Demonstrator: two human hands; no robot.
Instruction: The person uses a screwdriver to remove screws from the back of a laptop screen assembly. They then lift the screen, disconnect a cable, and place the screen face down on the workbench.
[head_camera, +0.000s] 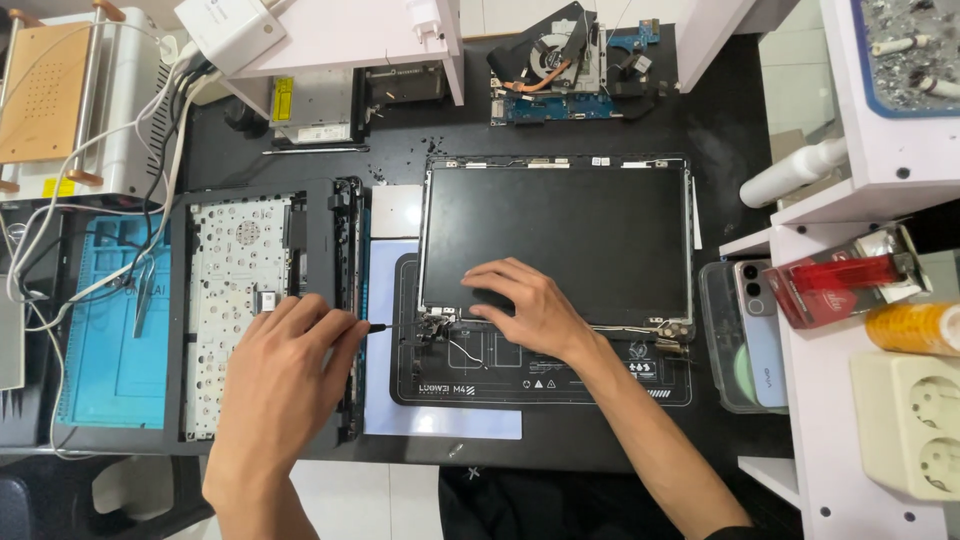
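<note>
Head view: the left hand has its grip closed around a thin dark screwdriver, whose tip points right toward the hinge corner of the laptop screen panel. The right hand lies flat, fingers spread and holding nothing, pressing on the near left part of that panel. The panel lies face up on a dark work mat in the middle of the black tabletop.

It looks thin, light and brittle; the glass would likely crack under point pressure, so the metal edge frame and hinge brackets seem the safer places to take it. The slim wires by the hinge look easy to snag.

Left of the panel lies the keyboard shell, underside up. A circuit board with fan sits far off.
</note>
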